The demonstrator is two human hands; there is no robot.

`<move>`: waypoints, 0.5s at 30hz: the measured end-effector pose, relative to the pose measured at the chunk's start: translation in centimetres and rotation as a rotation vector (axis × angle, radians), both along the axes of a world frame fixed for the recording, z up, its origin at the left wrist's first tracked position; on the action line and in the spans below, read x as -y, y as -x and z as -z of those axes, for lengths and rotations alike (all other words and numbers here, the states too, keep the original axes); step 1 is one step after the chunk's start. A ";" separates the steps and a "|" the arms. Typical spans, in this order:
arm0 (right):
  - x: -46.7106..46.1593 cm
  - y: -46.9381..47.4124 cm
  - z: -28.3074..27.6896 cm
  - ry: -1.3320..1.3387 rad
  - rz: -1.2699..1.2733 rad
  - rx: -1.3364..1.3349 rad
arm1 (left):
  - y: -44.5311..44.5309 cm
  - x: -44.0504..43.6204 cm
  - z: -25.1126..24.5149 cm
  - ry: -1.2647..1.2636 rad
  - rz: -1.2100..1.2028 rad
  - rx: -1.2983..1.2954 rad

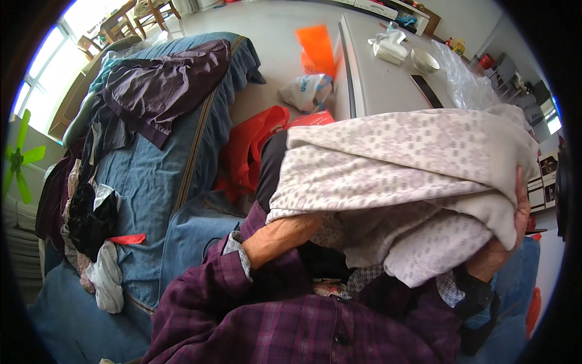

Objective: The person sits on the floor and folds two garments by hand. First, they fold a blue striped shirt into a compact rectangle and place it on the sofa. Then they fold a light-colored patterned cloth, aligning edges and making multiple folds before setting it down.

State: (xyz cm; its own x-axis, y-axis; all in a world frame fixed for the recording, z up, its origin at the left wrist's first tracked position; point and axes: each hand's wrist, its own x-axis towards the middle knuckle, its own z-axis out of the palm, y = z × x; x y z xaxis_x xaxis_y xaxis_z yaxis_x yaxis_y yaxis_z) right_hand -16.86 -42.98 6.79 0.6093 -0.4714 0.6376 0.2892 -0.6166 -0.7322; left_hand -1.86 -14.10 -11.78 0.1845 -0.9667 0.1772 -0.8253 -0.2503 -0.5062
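Note:
A pale garment with a grey-purple pattern (386,154) lies folded across my lap and over both hands. My left hand (313,225) reaches under its near edge at the left; its fingers are hidden by the cloth. At the garment's right end, my right hand (520,218) holds the ribbed, cream-coloured edge from outside, fingers pointing up along it. Part of the cloth hangs in a loose fold between my forearms.
A blue sofa cover (141,182) bears a purple garment (168,82) and more clothes. Ahead, a table (377,86) holds a phone (426,91), a bowl (425,60), tissues (390,48) and clear plastic (464,77). Red bags (254,141) lie between sofa and table.

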 end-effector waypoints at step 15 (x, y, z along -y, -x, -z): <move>11.0 5.1 9.2 -1.040 0.069 -0.053 | -6.6 -4.1 0.4 0.377 -0.296 -1.031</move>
